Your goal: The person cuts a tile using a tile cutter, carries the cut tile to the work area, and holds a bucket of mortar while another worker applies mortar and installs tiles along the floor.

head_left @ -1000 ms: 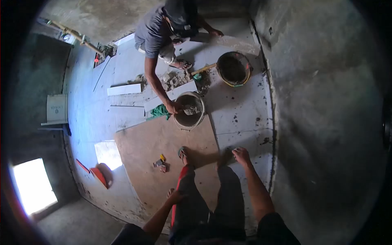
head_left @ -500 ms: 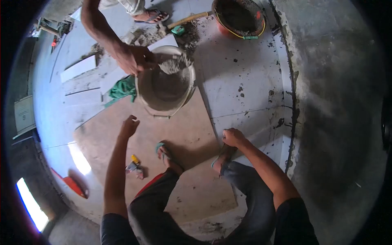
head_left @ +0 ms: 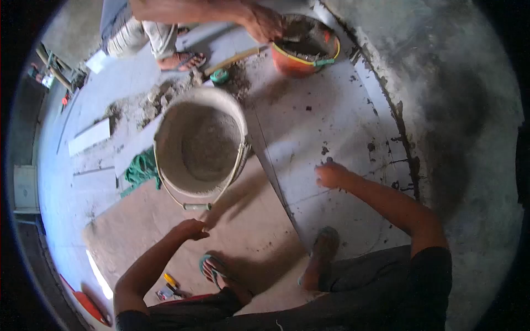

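Observation:
My left hand [head_left: 190, 229], its fingers curled, hovers over the brown board [head_left: 259, 215] just below the handle of a pale bucket [head_left: 165, 165], apart from it. Grey mortar [head_left: 212, 146] covers the bucket's bottom, and its handle hangs toward me. My right hand [head_left: 333, 175] is loosely closed above the pale floor tiles, right of the board. I see nothing in either hand. At the top, another person's hand [head_left: 265, 25] reaches to the rim of an orange bucket [head_left: 295, 63] that holds dark wet mix.
Green cloth [head_left: 141, 172] lies left of the pale bucket. Rubble [head_left: 157, 102], a tape measure [head_left: 219, 76] and a wooden handle [head_left: 234, 59] are beyond it. A yellow-handled tool [head_left: 170, 280] lies near my left foot. A rough wall edge [head_left: 397, 118] runs along the right.
The other person's hand has moved from the pale bucket to the orange one. My right hand has moved up and right, and my left hand is lower. The view has shifted, and the pale bucket appears larger.

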Demonstrator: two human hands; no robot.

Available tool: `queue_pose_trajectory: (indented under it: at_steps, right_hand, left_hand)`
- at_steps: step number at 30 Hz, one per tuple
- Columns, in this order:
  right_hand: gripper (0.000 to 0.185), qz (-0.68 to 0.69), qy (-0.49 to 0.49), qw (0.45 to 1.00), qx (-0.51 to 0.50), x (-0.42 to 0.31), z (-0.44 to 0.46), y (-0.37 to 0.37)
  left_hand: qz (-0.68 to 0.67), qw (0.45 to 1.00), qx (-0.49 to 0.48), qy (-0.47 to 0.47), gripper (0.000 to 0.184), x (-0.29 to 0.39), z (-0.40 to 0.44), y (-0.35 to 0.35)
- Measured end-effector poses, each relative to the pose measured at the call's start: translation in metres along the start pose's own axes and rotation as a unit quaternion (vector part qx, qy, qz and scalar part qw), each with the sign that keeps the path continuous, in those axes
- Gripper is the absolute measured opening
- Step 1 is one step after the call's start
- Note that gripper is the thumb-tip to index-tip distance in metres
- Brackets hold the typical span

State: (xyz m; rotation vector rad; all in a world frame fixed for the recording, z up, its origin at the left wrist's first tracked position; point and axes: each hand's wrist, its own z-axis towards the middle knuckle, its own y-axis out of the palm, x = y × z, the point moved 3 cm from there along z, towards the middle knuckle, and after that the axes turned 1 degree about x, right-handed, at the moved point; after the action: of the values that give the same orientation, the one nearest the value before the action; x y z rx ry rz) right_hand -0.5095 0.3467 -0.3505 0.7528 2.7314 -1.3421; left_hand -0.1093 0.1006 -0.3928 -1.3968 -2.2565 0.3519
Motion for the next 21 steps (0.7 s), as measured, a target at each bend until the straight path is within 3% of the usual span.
queue_pose_trajectory:
  at_steps: [2, 5, 7, 8, 9, 11, 12, 15, 18, 19, 21]
  right_hand:
    - [0.024, -0.044, -0.044, 0.998, -0.031, -0.004, -0.013, 0.02]
    - [0.023, -0.079, -0.056, 0.981, -0.168, -0.012, -0.014, 0.033]
    - [0.028, -0.134, -0.076, 0.971, -0.181, -0.04, -0.011, 0.007]
    - [0.028, -0.117, -0.094, 0.982, -0.112, -0.048, 0.008, 0.003]
    - [0.028, -0.1, -0.117, 0.987, -0.05, -0.055, 0.029, 0.002]
    - [0.029, -0.043, -0.159, 0.984, 0.074, -0.084, 0.042, -0.024]
    - [0.029, -0.039, -0.161, 0.984, 0.072, -0.094, 0.044, -0.033]
    - [0.029, -0.052, -0.212, 0.975, 0.042, -0.113, 0.039, -0.043]
    - [0.03, -0.08, -0.198, 0.975, 0.058, -0.105, 0.028, -0.034]
    - [0.03, -0.076, -0.197, 0.976, 0.061, -0.095, 0.03, -0.024]
    - [0.03, -0.136, -0.179, 0.974, -0.033, -0.076, 0.04, 0.013]
  left_hand:
    - [0.01, 0.998, 0.055, -0.016, 0.048, -0.003, -0.008, -0.025]
    - [0.056, 0.997, 0.039, -0.03, 0.046, -0.017, -0.016, -0.051]
    - [0.082, 0.991, -0.061, -0.087, 0.047, -0.071, 0.021, -0.047]
    - [0.031, 0.992, -0.007, -0.12, 0.045, -0.026, -0.03, -0.093]
    - [0.029, 0.992, 0.005, -0.119, 0.045, -0.026, -0.028, -0.098]
    - [0.024, 0.979, 0.172, -0.105, 0.043, -0.039, -0.021, -0.089]
    - [0.049, 0.974, 0.218, -0.024, 0.041, -0.07, 0.018, -0.062]
    - [0.032, 0.983, 0.179, -0.019, 0.041, -0.068, 0.037, -0.033]
    - [0.051, 0.998, 0.04, -0.004, 0.043, -0.026, 0.019, -0.033]
    - [0.054, 0.997, 0.059, 0.014, 0.044, -0.005, 0.005, -0.042]
    - [0.033, 0.996, 0.079, 0.015, 0.045, 0.016, -0.005, -0.049]
